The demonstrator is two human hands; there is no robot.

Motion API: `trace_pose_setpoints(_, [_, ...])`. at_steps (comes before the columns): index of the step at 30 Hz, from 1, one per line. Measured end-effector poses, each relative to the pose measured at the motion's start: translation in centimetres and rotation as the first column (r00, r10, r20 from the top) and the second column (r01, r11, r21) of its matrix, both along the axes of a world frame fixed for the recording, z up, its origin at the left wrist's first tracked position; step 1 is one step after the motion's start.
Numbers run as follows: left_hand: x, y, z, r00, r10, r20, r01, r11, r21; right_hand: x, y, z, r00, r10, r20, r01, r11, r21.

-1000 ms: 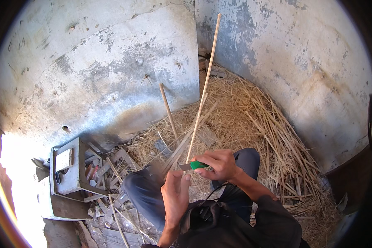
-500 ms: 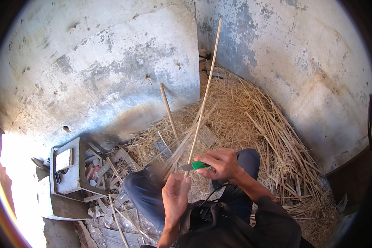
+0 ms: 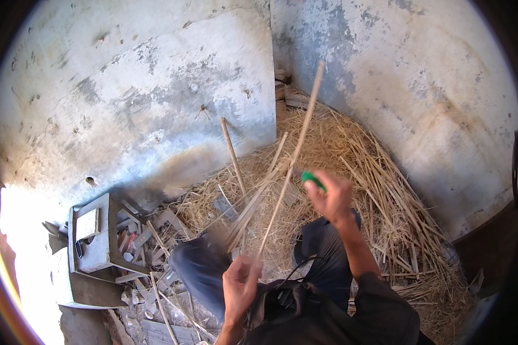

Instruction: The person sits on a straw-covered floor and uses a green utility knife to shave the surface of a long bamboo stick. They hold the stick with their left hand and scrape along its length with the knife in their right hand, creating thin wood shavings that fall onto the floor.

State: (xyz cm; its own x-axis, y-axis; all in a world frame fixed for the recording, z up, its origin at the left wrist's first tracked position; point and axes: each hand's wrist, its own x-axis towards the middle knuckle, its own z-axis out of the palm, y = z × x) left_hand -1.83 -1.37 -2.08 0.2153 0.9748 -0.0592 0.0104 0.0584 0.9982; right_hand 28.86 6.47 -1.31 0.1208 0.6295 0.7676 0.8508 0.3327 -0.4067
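Observation:
My left hand [image 3: 240, 286] is closed round the lower end of a long, thin wooden strip [image 3: 288, 177], near my lap. The strip slants up and away to the right, its far end in front of the wall corner. Gripped in my right hand [image 3: 332, 198] is a knife with a green handle [image 3: 314, 180]. Its blade is blurred and points left toward the middle of the strip; whether it touches the wood I cannot tell. Several pale loose strips [image 3: 252, 208] lie beyond my left knee.
Shavings [image 3: 328, 135] and long split strips [image 3: 394, 198] heap along the right wall. An upright stick [image 3: 232, 150] stands ahead of my left knee. To the left is a weathered wooden box [image 3: 101, 233], with scraps of wood and rubble beside it.
My right hand has moved the knife up and away along the strip, from close to my left hand. The strip's far end has dropped lower and swung slightly right.

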Motion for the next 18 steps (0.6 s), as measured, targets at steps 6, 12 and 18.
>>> trace_pose_setpoints(6, [-2.0,0.5,-1.1,0.999,-0.05,0.015,0.051,0.999,-0.015,2.4,-0.3,0.6,0.987,0.041,-0.153,-0.054,0.995,-0.084])
trace_pose_setpoints(12, [-0.3,1.6,0.7,0.99,-0.021,0.142,0.027,0.999,-0.042,-4.6,-2.2,-0.9,0.942,0.314,-0.121,-0.323,0.944,-0.061])
trace_pose_setpoints(18, [0.6,2.3,1.9,0.975,-0.06,0.216,0.065,0.998,-0.018,-7.4,-3.4,-0.2,0.903,0.43,-0.029,-0.43,0.896,-0.109])
